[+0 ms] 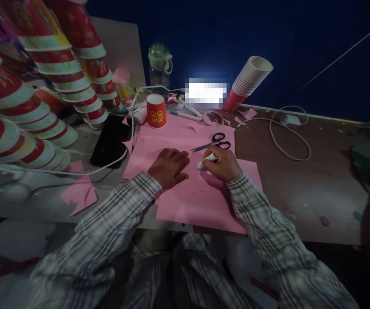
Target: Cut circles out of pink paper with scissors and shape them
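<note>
Pink paper sheets [188, 206] lie overlapping on the table in front of me. My left hand [169, 167] rests palm down on the paper, its fingers stretched out and holding nothing. A short, thick white tube [211, 157] is gripped in my right hand [224, 165], with its lower end close to the paper; I cannot tell whether it touches or what kind of tube it is. Scissors [215, 142] with black handles lie partly open just beyond my right hand. A red paper cup [156, 111] stands at the far left of the pink sheets.
Tall stacks of red and white cups [65, 73] crowd the left. A phone [112, 141], cables, and pink scraps [80, 193] lie nearby. Behind are a roll of tape [213, 118], pens [186, 116], a bottle [159, 64] and a leaning cup stack [249, 79]. A white cable [289, 158] curls at right.
</note>
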{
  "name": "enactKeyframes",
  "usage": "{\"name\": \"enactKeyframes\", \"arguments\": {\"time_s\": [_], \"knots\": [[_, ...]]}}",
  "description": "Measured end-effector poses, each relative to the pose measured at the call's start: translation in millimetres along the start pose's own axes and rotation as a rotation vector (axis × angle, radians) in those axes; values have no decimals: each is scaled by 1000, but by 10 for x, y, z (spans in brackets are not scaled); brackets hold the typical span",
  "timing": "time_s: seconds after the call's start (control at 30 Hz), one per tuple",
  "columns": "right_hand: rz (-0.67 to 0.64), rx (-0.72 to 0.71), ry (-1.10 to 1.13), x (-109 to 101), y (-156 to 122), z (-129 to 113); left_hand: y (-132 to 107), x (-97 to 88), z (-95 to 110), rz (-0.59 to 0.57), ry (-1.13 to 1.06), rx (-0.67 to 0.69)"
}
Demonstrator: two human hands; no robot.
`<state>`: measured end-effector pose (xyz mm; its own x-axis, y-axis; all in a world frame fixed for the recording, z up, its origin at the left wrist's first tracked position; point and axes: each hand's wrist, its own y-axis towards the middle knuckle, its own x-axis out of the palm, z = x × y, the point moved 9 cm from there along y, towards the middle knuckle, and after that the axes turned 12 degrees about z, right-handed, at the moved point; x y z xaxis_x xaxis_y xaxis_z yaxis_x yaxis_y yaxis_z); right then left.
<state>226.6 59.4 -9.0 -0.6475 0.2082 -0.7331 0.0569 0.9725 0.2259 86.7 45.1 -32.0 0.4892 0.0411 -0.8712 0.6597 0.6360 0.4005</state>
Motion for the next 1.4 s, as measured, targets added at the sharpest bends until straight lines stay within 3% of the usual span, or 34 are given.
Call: {"name": "enactKeyframes", "arguments": {"time_s": [0.1,0.2,0.3,0.43,0.57,0.77,0.93,1.03,1.1,1.23,1.4], "knots": [[-60,31,84,-32,-44,-7,-11,3,7,15,-5,23],[106,55,193,-214,-17,22,-14,-5,1,35,-17,21],[210,38,145,-259,18,59,-4,-2,-6,17,-14,1],[93,18,-16,-101,42,87,9,0,-5,-14,-7,-17],[-23,32,50,-82,14,82,-3,-1,-7,-5,-19,-17],[235,74,182,-283,38,133,-6,-7,-4,16,-25,-9],[100,32,-26,-64,40,66,11,-15,0,-7,-4,-18],[-2,49,10,-39,2,63,1,-16,3,0,-8,-12],[36,60,97,-118,-4,68,-10,-10,0,6,-12,-8],[238,91,208,-249,19,101,-12,-10,2,16,-21,-2],[107,-2,68,-1,23,-14,4,-12,5,-6,-7,-13]]}}
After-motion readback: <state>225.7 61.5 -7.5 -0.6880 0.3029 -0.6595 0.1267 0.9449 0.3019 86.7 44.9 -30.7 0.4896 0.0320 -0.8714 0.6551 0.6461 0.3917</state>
